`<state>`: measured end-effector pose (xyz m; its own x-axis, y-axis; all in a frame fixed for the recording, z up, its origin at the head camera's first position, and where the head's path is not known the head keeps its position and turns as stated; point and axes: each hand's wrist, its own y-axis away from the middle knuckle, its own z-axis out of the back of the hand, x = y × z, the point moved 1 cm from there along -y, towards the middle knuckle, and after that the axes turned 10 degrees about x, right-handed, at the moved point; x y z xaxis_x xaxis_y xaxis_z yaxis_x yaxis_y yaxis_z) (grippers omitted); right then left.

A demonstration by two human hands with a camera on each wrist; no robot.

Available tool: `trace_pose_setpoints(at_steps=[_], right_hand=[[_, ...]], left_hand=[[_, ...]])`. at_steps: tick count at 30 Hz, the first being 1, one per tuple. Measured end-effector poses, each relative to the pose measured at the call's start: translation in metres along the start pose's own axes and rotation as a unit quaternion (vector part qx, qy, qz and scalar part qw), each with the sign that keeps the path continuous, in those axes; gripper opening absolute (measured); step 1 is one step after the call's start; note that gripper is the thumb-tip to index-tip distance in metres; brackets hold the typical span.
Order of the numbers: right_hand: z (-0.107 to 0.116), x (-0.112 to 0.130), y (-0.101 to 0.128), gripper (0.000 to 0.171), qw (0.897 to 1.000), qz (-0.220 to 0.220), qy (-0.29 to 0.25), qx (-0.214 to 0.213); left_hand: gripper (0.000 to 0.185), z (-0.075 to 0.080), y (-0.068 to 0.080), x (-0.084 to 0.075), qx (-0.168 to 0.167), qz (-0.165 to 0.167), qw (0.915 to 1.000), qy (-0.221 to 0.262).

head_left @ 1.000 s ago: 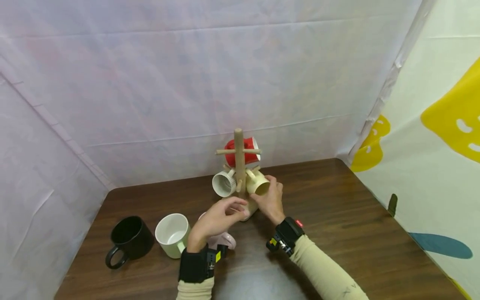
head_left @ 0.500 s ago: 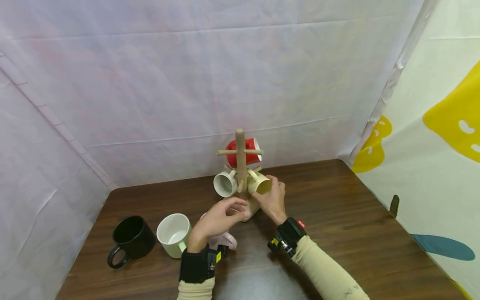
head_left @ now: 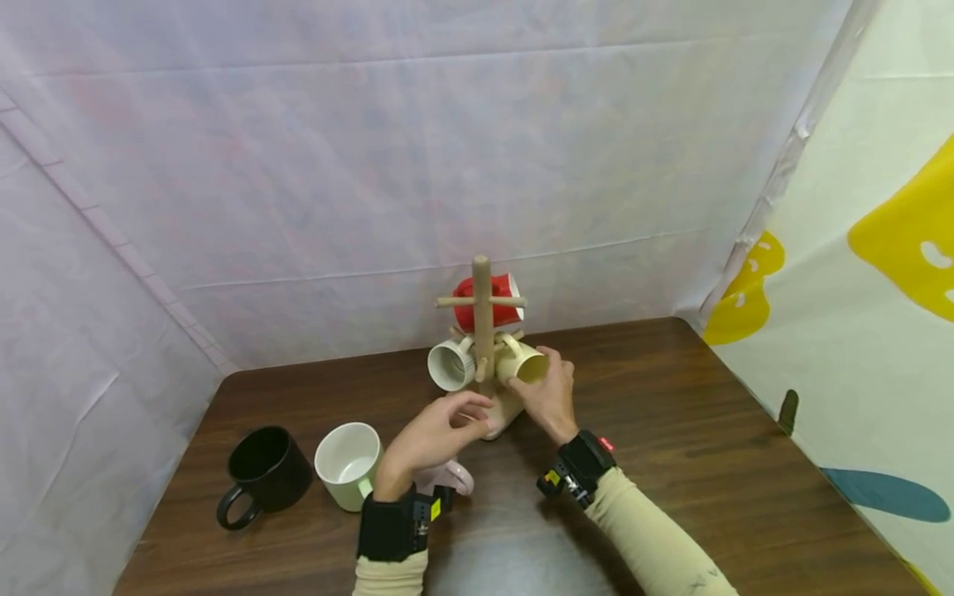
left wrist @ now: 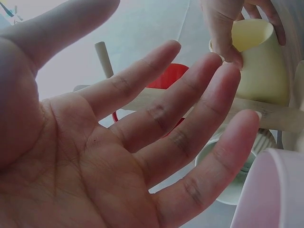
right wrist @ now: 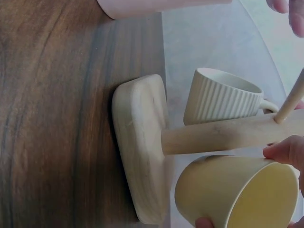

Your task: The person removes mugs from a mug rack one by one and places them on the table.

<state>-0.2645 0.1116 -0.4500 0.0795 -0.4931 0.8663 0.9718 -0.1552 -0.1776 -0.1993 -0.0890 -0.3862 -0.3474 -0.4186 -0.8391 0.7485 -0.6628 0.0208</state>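
Note:
My right hand [head_left: 550, 397] grips the rim and side of a pale yellow mug [right wrist: 209, 190], whose handle is up at a lower peg of the wooden mug tree [head_left: 483, 290]. The mug's mouth faces toward me. My left hand [head_left: 436, 434] hovers in front of the tree's base, fingers loosely bent and holding nothing; its palm [left wrist: 85, 161] shows bare in the left wrist view. Below it a pink mug [head_left: 447, 476] stands partly hidden. On the tree's left hangs a white ribbed mug [right wrist: 223, 97], and behind the post, higher up, a red mug [head_left: 464, 316].
A light green mug [head_left: 346, 472] with a white inside and a black mug [head_left: 272, 476] stand at the left of the dark wooden table [head_left: 656, 422]. A pale cloth wall [head_left: 358, 190] rises behind the table's back edge. Upper pegs of the tree stick out sideways.
The head view has shifted slightly, so everything sits a little further right. My right hand stays on the yellow mug, which has turned only slightly; my left hand keeps its pose.

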Motion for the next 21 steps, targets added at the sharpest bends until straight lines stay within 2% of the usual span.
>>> trace_pose_setpoints(at_steps=[8, 15, 21], right_hand=[[0.008, -0.001, -0.003, 0.078, 1.000, -0.001, -0.006, -0.004], [0.015, -0.001, -0.005, 0.076, 1.000, -0.009, -0.010, -0.004], [0.020, -0.002, -0.006, 0.073, 1.000, -0.009, -0.012, -0.012]], left_hand=[[0.033, 0.001, 0.001, -0.001, -0.001, 0.014, 0.9999, 0.001], [0.034, 0.000, 0.000, 0.000, 0.000, 0.003, 1.0000, -0.004], [0.033, -0.001, 0.001, 0.000, -0.001, 0.010, 0.9999, -0.004]])
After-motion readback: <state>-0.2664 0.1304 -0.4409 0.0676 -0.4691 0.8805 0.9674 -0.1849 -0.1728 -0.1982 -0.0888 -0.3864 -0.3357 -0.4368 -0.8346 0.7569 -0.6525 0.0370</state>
